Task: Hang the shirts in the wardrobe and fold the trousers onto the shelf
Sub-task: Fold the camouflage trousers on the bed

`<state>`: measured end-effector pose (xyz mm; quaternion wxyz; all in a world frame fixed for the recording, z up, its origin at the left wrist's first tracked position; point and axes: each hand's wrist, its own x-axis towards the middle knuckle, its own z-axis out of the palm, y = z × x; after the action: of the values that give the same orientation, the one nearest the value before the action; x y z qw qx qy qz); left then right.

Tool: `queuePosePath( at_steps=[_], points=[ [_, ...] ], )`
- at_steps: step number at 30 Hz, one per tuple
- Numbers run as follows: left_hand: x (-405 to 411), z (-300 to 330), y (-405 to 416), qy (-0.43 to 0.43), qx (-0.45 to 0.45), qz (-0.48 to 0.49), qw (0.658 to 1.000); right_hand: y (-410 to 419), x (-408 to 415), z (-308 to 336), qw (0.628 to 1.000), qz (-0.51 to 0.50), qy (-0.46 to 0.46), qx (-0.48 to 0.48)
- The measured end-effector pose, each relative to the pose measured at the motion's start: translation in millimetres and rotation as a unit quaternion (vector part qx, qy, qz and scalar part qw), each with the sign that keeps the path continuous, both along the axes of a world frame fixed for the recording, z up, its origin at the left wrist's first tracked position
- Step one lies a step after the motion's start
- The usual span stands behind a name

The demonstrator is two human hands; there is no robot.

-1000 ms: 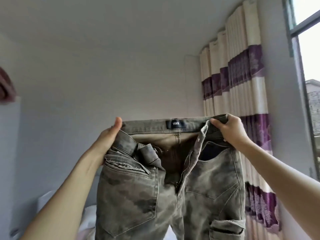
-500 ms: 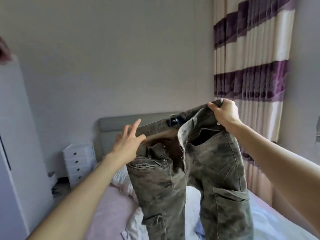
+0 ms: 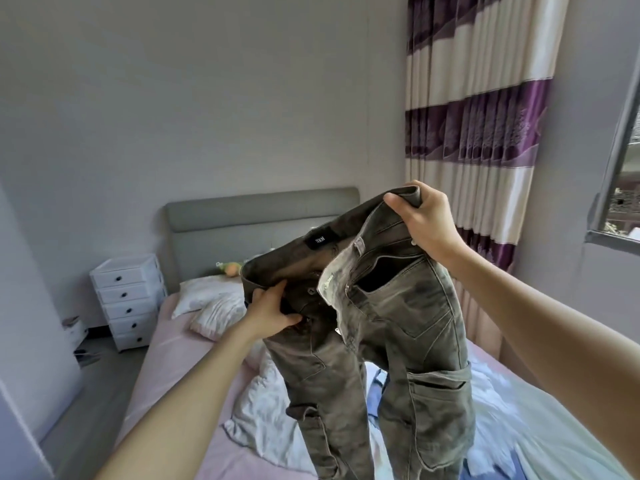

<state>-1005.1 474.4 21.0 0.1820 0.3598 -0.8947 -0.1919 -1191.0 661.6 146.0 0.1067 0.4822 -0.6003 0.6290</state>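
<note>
Trousers (image 3: 374, 341) in mottled grey-green camouflage hang from your two hands above the bed (image 3: 166, 372), lower than a second ago, when you held them stretched flat and high against the wall by both ends of the waistband. Since then your view has tipped down to take in the room, and the waist has gone from level to slanted: your right hand (image 3: 420, 223) is the higher one, fingers and thumb curled tight round its end of the waistband, while your left hand (image 3: 268, 311) has let go of its corner, opened for a moment, and now grips the cloth lower down, near the fly and front pocket. That shift reads as the start of bringing the two halves together, so the fold is likely beginning; the shelf step is not yet done. The garment itself looks like stiff, heavy denim, legs dangling side by side, their lower ends out of view at the bottom edge. Cargo pockets sit on each leg, the fly gapes open with its pale lining turned out, and a small dark label (image 3: 318, 241) shows inside the back of the waistband. Behind, crumpled white bedding (image 3: 263, 403) lies on the pink sheet, a striped curtain (image 3: 474, 109) hangs at the right, and a white drawer unit (image 3: 126, 301) stands by the headboard.
</note>
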Motion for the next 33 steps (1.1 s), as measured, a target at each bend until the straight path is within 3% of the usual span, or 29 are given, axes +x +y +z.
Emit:
queuePosePath(
  at_steps=[4, 7, 9, 12, 17, 22, 26, 30, 33],
  points=[
    [-9.3, -4.5, 5.1, -0.068, -0.061, 0.012, 0.996, 2.1, -8.5, -8.8, 1.000, -0.006, -0.004, 0.002],
    [-11.6, -4.2, 14.5, 0.047, -0.144, -0.002, 0.989, 2.4, -20.7, -18.6, 0.998, -0.062, 0.003, 0.013],
    [-8.9, 4.5, 18.4, 0.134, -0.224, -0.027, 0.965, 2.6, -29.9, -27.9, 0.994, -0.103, -0.010, 0.036],
    [-6.6, 18.8, 16.4, 0.151, -0.298, -0.072, 0.940, 3.2, -39.3, -40.8, 0.990, -0.122, -0.045, 0.051],
    [-2.7, 22.5, -4.3, 0.007, -0.137, -0.071, 0.988, 8.0, -36.4, -40.3, 0.997, -0.048, -0.057, 0.035],
    [-11.6, 18.6, -11.0, -0.067, -0.244, -0.044, 0.967, 8.2, -38.4, -42.0, 0.993, -0.006, -0.110, 0.037],
    [-16.0, 24.0, -0.3, -0.099, -0.202, -0.105, 0.969, 11.7, -49.5, -43.4, 0.971, 0.067, -0.225, 0.053],
    [-20.8, 16.3, 21.7, -0.097, -0.212, -0.095, 0.968, 10.7, -58.3, -47.5, 0.945, 0.017, -0.314, 0.088],
    [-31.8, 27.9, 33.8, -0.102, -0.090, -0.060, 0.989, 3.9, -64.7, -52.4, 0.916, -0.053, -0.373, 0.137]
  ],
)
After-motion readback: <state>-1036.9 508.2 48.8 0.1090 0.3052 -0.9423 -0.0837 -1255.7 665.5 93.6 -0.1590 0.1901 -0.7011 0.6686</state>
